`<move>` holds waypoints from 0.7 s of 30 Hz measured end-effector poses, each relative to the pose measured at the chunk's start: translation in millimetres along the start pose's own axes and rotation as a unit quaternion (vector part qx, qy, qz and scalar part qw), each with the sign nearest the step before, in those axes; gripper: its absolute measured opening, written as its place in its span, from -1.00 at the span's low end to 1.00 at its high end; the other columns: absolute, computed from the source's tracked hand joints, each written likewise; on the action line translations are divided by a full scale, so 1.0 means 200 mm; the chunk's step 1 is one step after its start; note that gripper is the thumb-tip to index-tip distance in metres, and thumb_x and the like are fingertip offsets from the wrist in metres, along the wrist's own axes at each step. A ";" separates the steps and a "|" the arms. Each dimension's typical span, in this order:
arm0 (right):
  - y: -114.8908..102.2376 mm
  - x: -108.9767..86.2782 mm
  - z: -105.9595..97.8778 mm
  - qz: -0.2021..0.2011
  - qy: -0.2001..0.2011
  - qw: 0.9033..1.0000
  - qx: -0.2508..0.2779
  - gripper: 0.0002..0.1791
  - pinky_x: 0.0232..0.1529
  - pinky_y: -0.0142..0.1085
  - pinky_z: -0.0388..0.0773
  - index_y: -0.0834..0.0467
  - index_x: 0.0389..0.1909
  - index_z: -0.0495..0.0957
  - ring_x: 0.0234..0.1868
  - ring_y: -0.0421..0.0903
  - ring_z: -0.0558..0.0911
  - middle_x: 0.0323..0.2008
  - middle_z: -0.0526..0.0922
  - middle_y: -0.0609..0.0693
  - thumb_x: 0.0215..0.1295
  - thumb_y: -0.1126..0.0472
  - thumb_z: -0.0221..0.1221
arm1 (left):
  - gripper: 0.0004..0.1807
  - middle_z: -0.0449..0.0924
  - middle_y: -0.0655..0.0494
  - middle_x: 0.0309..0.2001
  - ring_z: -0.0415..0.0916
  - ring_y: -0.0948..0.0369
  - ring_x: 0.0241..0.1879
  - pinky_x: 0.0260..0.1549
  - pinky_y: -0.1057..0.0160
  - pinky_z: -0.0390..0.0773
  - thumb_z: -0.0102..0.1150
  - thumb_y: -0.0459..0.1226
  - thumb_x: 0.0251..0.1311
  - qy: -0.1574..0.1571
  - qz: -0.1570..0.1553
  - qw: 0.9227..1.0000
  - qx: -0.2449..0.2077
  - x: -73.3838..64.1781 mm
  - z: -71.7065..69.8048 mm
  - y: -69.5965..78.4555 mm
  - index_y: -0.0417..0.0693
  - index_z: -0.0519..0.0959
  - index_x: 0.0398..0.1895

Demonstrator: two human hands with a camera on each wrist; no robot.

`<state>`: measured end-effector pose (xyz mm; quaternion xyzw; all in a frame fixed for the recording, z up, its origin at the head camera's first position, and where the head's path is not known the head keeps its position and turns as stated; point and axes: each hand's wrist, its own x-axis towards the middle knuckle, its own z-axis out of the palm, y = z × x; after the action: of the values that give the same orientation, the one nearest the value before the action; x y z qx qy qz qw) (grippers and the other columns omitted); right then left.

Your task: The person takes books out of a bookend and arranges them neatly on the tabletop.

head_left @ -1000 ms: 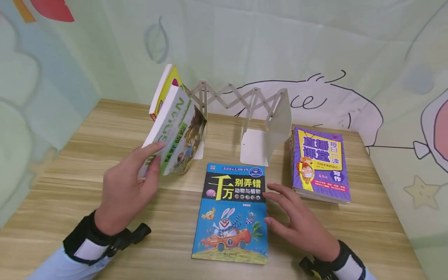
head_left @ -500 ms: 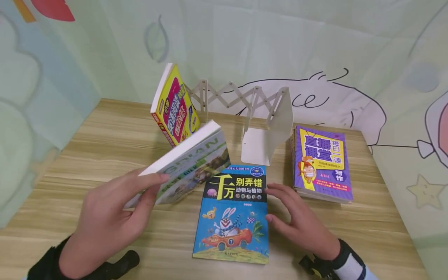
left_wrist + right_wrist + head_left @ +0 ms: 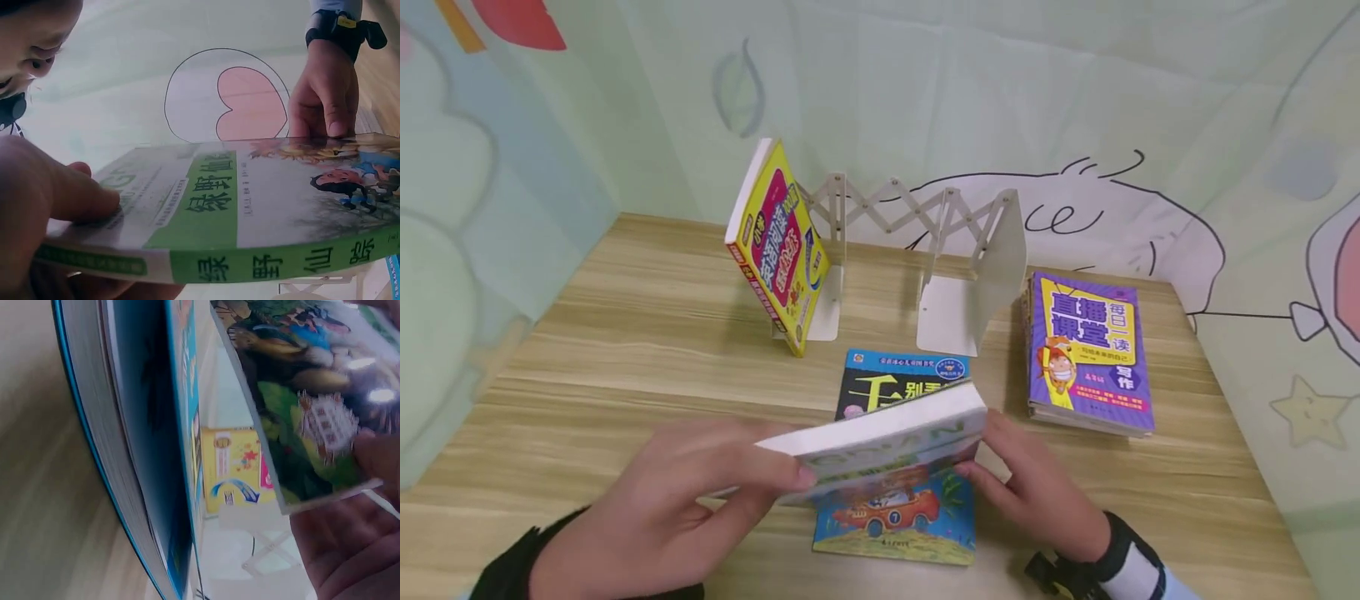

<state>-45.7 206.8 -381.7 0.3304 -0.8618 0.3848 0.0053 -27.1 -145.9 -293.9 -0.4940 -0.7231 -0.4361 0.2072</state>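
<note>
A thick paperback with a white and green cover point(image 3: 895, 467) is held tilted above the table, page edges facing up. My left hand point(image 3: 692, 492) grips its left end, thumb on the cover in the left wrist view. At the opposite end, my right hand point(image 3: 1048, 496) pinches a corner; its thumb lies on the picture side of the paperback point(image 3: 312, 394) in the right wrist view. Underneath, a blue book point(image 3: 895, 533) with a rabbit in a carrot car lies flat, its middle hidden by the held one.
A yellow and red book point(image 3: 786, 258) leans upright against the left side of a white expanding bookend point(image 3: 951, 312). A stack topped by a purple book point(image 3: 1090, 350) lies at the right of the wooden table point(image 3: 625, 317). A printed cloth point(image 3: 880, 92) hangs behind.
My left hand has brought the white and green paperback away from the yellow book, right and toward me, over the blue book. My right hand has taken hold of its other end.
</note>
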 end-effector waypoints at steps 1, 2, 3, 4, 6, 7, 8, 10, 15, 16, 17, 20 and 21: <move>0.00 0.00 0.01 -0.013 -0.001 1.000 0.002 -0.57 0.02 -0.19 0.66 -0.02 0.19 0.50 0.05 -0.21 0.64 0.09 0.64 -0.14 0.33 0.30 0.28 | -0.85 0.72 -0.03 -0.02 0.69 0.20 -0.14 -0.25 0.39 0.64 0.11 -0.34 0.40 -0.001 -0.003 1.000 -0.008 0.00 0.00 0.00 -0.09 0.62 -0.05; 0.00 -0.01 0.01 -0.022 -0.004 1.000 0.012 -0.62 -0.04 -0.22 0.68 0.00 0.12 0.53 -0.01 -0.22 0.66 0.04 0.67 -0.13 0.32 0.32 0.28 | -0.86 0.72 -0.04 -0.03 0.69 0.21 -0.15 -0.25 0.39 0.64 0.11 -0.34 0.41 0.000 -0.005 1.000 -0.011 0.00 0.01 -0.01 -0.09 0.62 -0.06; 0.00 -0.01 0.02 -0.028 -0.007 0.999 0.029 -0.66 -0.07 -0.25 0.68 0.01 0.06 0.55 -0.06 -0.24 0.68 -0.02 0.70 -0.13 0.31 0.35 0.28 | -0.86 0.73 -0.03 -0.04 0.69 0.23 -0.18 -0.28 0.40 0.64 0.10 -0.32 0.42 0.002 -0.011 1.000 -0.010 0.00 0.01 -0.01 -0.08 0.61 -0.07; 0.00 -0.02 0.03 -0.037 -0.008 0.998 0.042 -0.69 -0.12 -0.28 0.69 0.03 0.02 0.56 -0.11 -0.24 0.69 -0.06 0.71 -0.11 0.30 0.37 0.28 | -0.86 0.73 -0.05 -0.04 0.69 0.23 -0.18 -0.29 0.40 0.65 0.10 -0.32 0.42 0.004 -0.017 1.000 -0.013 0.00 0.02 -0.02 -0.08 0.61 -0.06; 0.01 -0.03 0.03 -0.046 -0.008 0.996 0.070 -0.70 -0.14 -0.32 0.69 0.06 0.01 0.56 -0.14 -0.21 0.71 -0.09 0.73 -0.07 0.30 0.39 0.27 | -0.85 0.73 -0.05 -0.05 0.68 0.24 -0.21 -0.31 0.41 0.65 0.11 -0.31 0.42 0.007 -0.033 0.999 -0.024 0.00 0.03 -0.03 -0.08 0.61 -0.04; 0.01 -0.03 0.03 -0.048 -0.007 0.995 0.082 -0.70 -0.16 -0.33 0.70 0.07 0.01 0.56 -0.16 -0.20 0.71 -0.10 0.73 -0.05 0.30 0.39 0.27 | -0.84 0.73 -0.04 -0.06 0.68 0.24 -0.22 -0.33 0.41 0.65 0.12 -0.30 0.42 0.010 -0.039 0.999 -0.031 -0.01 0.04 -0.04 -0.09 0.60 -0.03; 0.02 -0.03 0.03 -0.049 -0.006 0.994 0.093 -0.70 -0.18 -0.34 0.70 0.07 0.00 0.57 -0.17 -0.20 0.71 -0.11 0.73 -0.05 0.31 0.39 0.26 | -0.83 0.73 -0.03 -0.07 0.67 0.25 -0.23 -0.34 0.41 0.65 0.12 -0.30 0.41 0.013 -0.047 0.998 -0.042 -0.01 0.05 -0.05 -0.09 0.60 -0.01; 0.02 -0.04 0.03 -0.053 -0.001 0.992 0.112 -0.70 -0.21 -0.33 0.70 0.10 0.01 0.57 -0.21 -0.18 0.72 -0.13 0.73 -0.01 0.30 0.41 0.26 | -0.80 0.73 -0.03 -0.07 0.67 0.25 -0.22 -0.35 0.40 0.66 0.15 -0.30 0.40 0.019 -0.063 0.995 -0.069 -0.01 0.06 -0.06 -0.10 0.59 0.02; 0.03 -0.06 0.03 -0.039 0.007 0.986 0.164 -0.60 -0.22 -0.28 0.72 0.16 0.09 0.57 -0.15 -0.19 0.72 -0.07 0.73 0.07 0.26 0.50 0.24 | -0.65 0.72 -0.11 -0.04 0.71 0.23 -0.17 -0.39 0.34 0.71 0.29 -0.36 0.28 0.042 -0.127 0.986 -0.103 0.01 0.06 -0.07 -0.14 0.55 0.12; 0.03 -0.07 0.03 -0.036 0.007 0.984 0.175 -0.59 -0.22 -0.26 0.72 0.17 0.11 0.56 -0.13 -0.19 0.72 -0.06 0.72 0.08 0.26 0.52 0.23 | -0.60 0.72 -0.13 -0.04 0.72 0.22 -0.17 -0.40 0.32 0.71 0.32 -0.40 0.23 0.048 -0.146 0.983 -0.100 0.02 0.06 -0.07 -0.16 0.53 0.14; 0.03 -0.07 0.03 -0.029 0.006 0.982 0.186 -0.58 -0.22 -0.26 0.72 0.18 0.12 0.56 -0.11 -0.19 0.71 -0.04 0.72 0.09 0.27 0.53 0.21 | -0.53 0.71 -0.14 -0.03 0.72 0.22 -0.16 -0.40 0.30 0.72 0.35 -0.45 0.19 0.052 -0.171 0.979 -0.097 0.03 0.06 -0.06 -0.16 0.51 0.18; 0.03 -0.08 0.04 -0.007 0.004 0.978 0.209 -0.56 -0.28 -0.26 0.72 0.19 0.16 0.55 -0.13 -0.23 0.70 -0.02 0.71 0.09 0.28 0.53 0.19 | -0.32 0.67 -0.12 0.00 0.71 0.24 -0.14 -0.40 0.29 0.72 0.37 -0.56 0.07 0.062 -0.230 0.969 -0.067 0.05 0.07 -0.07 -0.15 0.41 0.30; 0.03 -0.08 0.04 -0.001 0.003 0.977 0.215 -0.56 -0.30 -0.26 0.71 0.20 0.17 0.55 -0.14 -0.23 0.69 -0.01 0.71 0.09 0.29 0.53 0.18 | -0.25 0.64 -0.11 0.04 0.70 0.24 -0.12 -0.35 0.29 0.73 0.36 -0.60 0.04 0.062 -0.241 0.967 -0.053 0.05 0.07 -0.07 -0.14 0.37 0.34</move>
<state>-34.9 214.2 -395.8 0.3230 -0.7586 0.5624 -0.0627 -43.2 -130.6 -299.5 -0.2878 -0.7826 -0.5402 0.1140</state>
